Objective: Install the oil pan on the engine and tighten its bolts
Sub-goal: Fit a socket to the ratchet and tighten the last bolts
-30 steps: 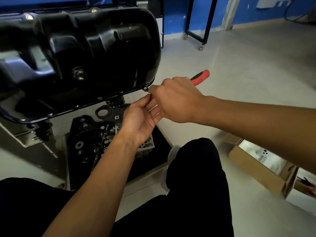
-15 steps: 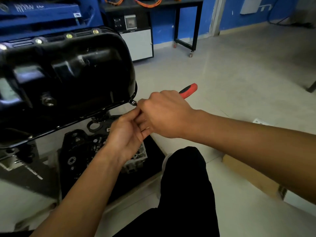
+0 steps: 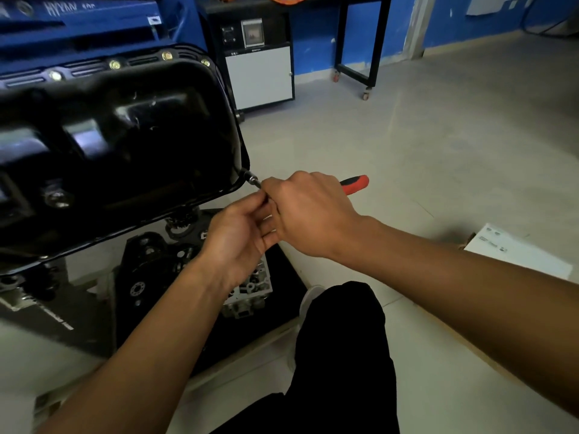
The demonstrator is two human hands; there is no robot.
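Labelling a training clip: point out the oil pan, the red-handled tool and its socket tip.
oil pan (image 3: 125, 145), head view, black side wall.
red-handled tool (image 3: 355, 184), head view, red handle end.
socket tip (image 3: 252, 179), head view, metal end at pan rim.

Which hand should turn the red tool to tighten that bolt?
Probably the right hand: it grips the red-handled wrench, whose socket sits at a corner of the oil pan. The left hand only reaches the tool's front end, with little leverage.

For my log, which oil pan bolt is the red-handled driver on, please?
The one at the black oil pan's near right corner, under the socket; the shiny far-edge bolts are bare.
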